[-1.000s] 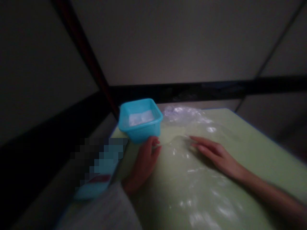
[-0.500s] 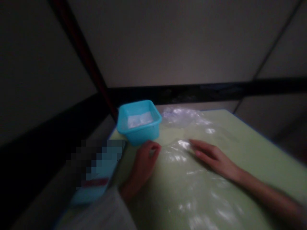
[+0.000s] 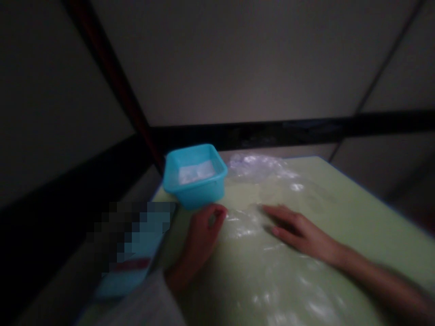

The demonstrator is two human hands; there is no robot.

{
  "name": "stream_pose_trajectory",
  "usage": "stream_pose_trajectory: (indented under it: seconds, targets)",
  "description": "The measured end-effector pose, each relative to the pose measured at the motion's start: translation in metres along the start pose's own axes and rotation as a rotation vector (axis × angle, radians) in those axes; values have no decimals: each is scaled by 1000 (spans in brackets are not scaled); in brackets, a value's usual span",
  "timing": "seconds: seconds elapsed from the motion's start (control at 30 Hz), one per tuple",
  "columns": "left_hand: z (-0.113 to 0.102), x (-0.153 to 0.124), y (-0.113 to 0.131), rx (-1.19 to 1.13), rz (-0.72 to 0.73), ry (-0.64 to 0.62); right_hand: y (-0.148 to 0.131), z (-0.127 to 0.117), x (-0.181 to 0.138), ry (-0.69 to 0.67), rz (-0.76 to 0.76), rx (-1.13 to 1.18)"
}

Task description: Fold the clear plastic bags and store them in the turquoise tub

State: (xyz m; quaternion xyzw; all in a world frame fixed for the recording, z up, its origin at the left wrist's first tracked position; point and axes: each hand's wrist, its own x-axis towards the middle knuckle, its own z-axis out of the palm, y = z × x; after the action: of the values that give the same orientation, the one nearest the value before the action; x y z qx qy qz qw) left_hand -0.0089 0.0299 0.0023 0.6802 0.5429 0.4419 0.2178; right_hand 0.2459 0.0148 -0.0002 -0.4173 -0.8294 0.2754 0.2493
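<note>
A clear plastic bag (image 3: 261, 267) lies flat on the pale green table (image 3: 356, 213). My left hand (image 3: 202, 235) pinches the bag's near-left edge with curled fingers, just in front of a turquoise tub (image 3: 194, 179). My right hand (image 3: 297, 231) lies flat on the bag with fingers stretched out, pressing it down. The tub holds something white and stands at the table's far left corner.
More crumpled clear plastic (image 3: 254, 165) lies behind the bag near the far edge. A blurred blue object (image 3: 132, 253) sits at the table's left edge. Dark walls and a black rail stand beyond the table.
My right hand has slid slightly towards me and to the left over the bag. My left hand has curled more tightly on the bag's edge.
</note>
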Motion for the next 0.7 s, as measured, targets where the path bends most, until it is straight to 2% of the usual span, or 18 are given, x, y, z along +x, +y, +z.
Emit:
stream_pose_trajectory:
  seconds: [0.17, 0.33, 0.5, 0.7]
  targets:
    - [0, 0, -2, -19, -64, 1, 3, -3, -1, 40, -4, -31]
    - [-2, 3, -8, -23, -111, -70, 4, -15, 0, 104, 33, -106]
    - [-7, 7, -10, 47, -133, -162, 11, -22, 0, 22, 78, -178]
    - [-17, 11, 1, 87, -165, -134, 5, -30, -1, -13, 31, -131]
